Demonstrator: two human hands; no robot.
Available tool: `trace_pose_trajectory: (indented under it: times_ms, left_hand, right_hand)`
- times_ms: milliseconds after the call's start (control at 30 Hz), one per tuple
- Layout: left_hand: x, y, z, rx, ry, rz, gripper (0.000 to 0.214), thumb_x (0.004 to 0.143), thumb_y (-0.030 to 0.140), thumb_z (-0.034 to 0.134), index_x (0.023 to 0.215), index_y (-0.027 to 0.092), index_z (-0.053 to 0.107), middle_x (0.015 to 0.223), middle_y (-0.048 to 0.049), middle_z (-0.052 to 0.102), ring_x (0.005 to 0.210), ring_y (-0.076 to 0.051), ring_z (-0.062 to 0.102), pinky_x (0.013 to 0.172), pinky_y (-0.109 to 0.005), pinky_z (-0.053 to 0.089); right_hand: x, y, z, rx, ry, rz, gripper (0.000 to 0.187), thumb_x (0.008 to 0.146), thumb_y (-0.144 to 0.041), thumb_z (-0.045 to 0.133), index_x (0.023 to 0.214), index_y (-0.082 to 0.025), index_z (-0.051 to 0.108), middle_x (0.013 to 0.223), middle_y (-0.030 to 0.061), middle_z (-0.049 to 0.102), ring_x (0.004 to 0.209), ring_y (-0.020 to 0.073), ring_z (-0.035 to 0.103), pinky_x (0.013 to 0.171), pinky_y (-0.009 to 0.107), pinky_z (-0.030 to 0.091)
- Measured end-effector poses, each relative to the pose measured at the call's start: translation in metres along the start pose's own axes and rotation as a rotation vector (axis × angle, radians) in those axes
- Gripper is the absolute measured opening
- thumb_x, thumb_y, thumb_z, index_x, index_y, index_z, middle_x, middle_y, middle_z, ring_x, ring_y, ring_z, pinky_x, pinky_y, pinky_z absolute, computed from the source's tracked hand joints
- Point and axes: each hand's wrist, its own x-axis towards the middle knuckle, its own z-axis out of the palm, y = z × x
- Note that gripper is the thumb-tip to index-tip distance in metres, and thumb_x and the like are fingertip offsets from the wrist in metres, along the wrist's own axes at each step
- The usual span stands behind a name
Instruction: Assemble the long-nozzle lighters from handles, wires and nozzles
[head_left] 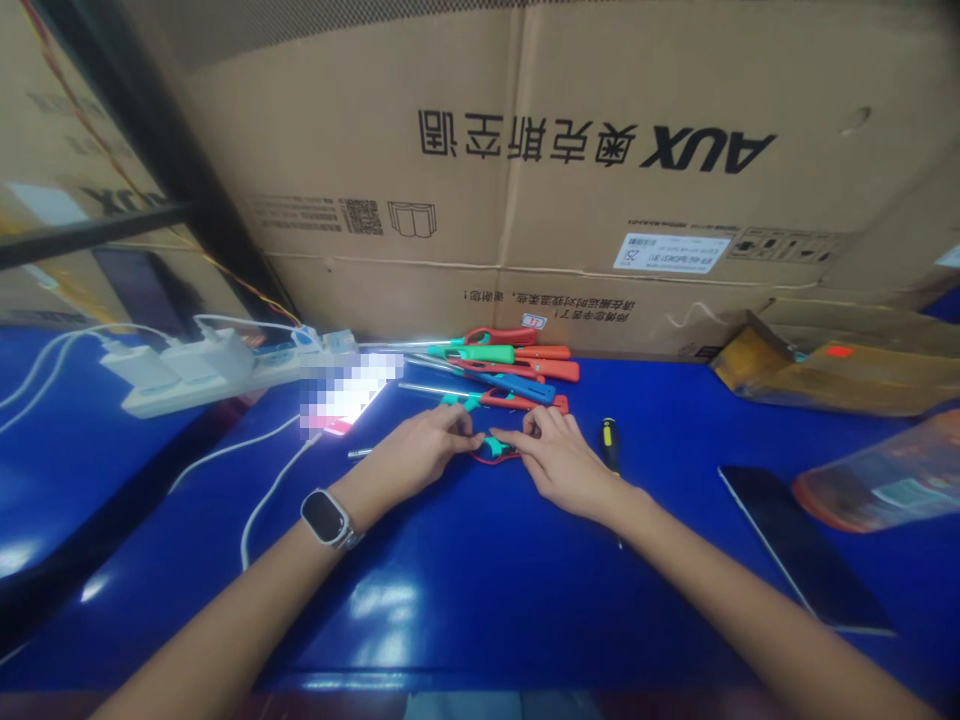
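Observation:
Both my hands meet over a long-nosed lighter (pixel 495 450) with a red body and teal trigger, lying on the blue table (pixel 480 590). My left hand (pixel 424 452), a watch on its wrist, curls its fingers round the lighter's left part. My right hand (pixel 553 455) pinches the right part with thumb and forefinger. The lighter's metal tip (pixel 360 453) pokes out to the left of my left hand. Just behind lies a pile of several similar lighters (pixel 510 370) in red, green and blue.
A screwdriver (pixel 610 440) with a black and yellow handle lies right of my right hand. A dark tablet (pixel 806 545) sits at the right. A white power strip (pixel 202 375) with chargers and cables is at the left. A big cardboard box (pixel 570 170) walls off the back.

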Motion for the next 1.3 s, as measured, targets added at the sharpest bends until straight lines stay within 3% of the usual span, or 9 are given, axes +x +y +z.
trace_pose_trajectory:
  times_ms: [100,233,467,567,733,933,1067,1200,1300]
  left_hand:
    - [0.001,0.001,0.001,0.039,-0.002,0.006,0.035,0.102,0.022,0.040,0.115,0.025,0.073,0.106,-0.0081,0.062,0.090,-0.019,0.060,0.075,-0.031,0.049]
    - [0.001,0.001,0.002,0.062,-0.002,0.014,0.034,0.100,0.018,0.042,0.114,0.023,0.073,0.106,-0.0083,0.061,0.090,-0.019,0.059,0.077,-0.031,0.049]
    - [-0.001,0.002,0.000,-0.029,0.018,-0.002,0.032,0.095,0.011,0.048,0.113,0.024,0.072,0.107,-0.0075,0.063,0.093,-0.020,0.060,0.078,-0.032,0.050]
    - [-0.002,-0.004,-0.004,-0.121,0.103,-0.062,0.030,0.094,0.013,0.048,0.113,0.021,0.070,0.104,-0.0073,0.064,0.094,-0.020,0.061,0.082,-0.033,0.050]
    - [-0.003,-0.026,-0.011,-0.133,0.313,-0.280,0.024,0.090,0.014,0.049,0.104,0.015,0.069,0.097,-0.0081,0.064,0.088,-0.022,0.061,0.079,-0.035,0.050]
    - [0.007,-0.035,-0.016,-0.084,0.170,-0.290,0.016,0.089,0.019,0.055,0.094,0.016,0.071,0.096,-0.0088,0.067,0.088,-0.024,0.062,0.082,-0.038,0.049]
    - [0.013,-0.022,-0.013,-0.186,0.201,-0.208,0.017,0.092,0.023,0.054,0.097,0.017,0.070,0.098,-0.0071,0.067,0.095,-0.023,0.061,0.087,-0.037,0.049]
    - [0.004,-0.012,-0.008,-0.295,0.142,-0.178,0.019,0.089,0.030,0.062,0.104,0.020,0.070,0.102,-0.0064,0.066,0.094,-0.021,0.061,0.085,-0.035,0.050]
    - [-0.006,-0.018,-0.007,-0.325,0.060,-0.178,0.019,0.088,0.029,0.065,0.104,0.021,0.071,0.103,-0.0062,0.065,0.096,-0.022,0.061,0.088,-0.035,0.049]
  right_hand:
    - [-0.001,-0.003,-0.003,-0.004,0.032,-0.040,0.051,0.095,-0.015,0.046,0.144,-0.030,0.050,0.113,0.0114,0.054,0.105,0.0252,0.047,0.090,0.041,0.039]
    - [-0.003,-0.008,-0.009,0.007,0.022,-0.142,0.045,0.095,-0.014,0.047,0.135,-0.029,0.059,0.123,0.0109,0.058,0.116,0.0263,0.047,0.097,0.045,0.036]
    - [-0.004,-0.013,-0.014,0.080,0.015,-0.129,0.040,0.097,-0.022,0.049,0.134,-0.032,0.060,0.129,0.0098,0.060,0.125,0.0261,0.046,0.098,0.047,0.038]
    - [-0.004,-0.011,-0.012,0.100,0.034,-0.125,0.035,0.097,-0.023,0.050,0.129,-0.029,0.065,0.129,0.0107,0.059,0.126,0.0260,0.047,0.100,0.047,0.039]
    - [-0.002,-0.011,-0.011,0.135,0.064,-0.119,0.031,0.098,-0.026,0.050,0.122,-0.028,0.069,0.128,0.0103,0.059,0.126,0.0260,0.048,0.101,0.048,0.039]
    - [-0.001,-0.013,-0.011,0.149,0.088,-0.118,0.029,0.097,-0.025,0.052,0.119,-0.029,0.071,0.124,0.0107,0.061,0.123,0.0267,0.051,0.099,0.049,0.041]
    - [-0.002,-0.014,-0.007,0.187,0.118,-0.099,0.031,0.096,-0.025,0.053,0.122,-0.031,0.070,0.121,0.0100,0.062,0.118,0.0261,0.054,0.096,0.047,0.044]
    - [-0.002,-0.013,-0.003,0.220,0.167,-0.093,0.029,0.096,-0.025,0.054,0.118,-0.028,0.072,0.118,0.0104,0.062,0.113,0.0249,0.055,0.094,0.045,0.046]
    - [-0.002,-0.013,-0.002,0.212,0.175,-0.093,0.026,0.096,-0.026,0.054,0.112,-0.027,0.074,0.118,0.0102,0.062,0.113,0.0249,0.055,0.096,0.046,0.046]
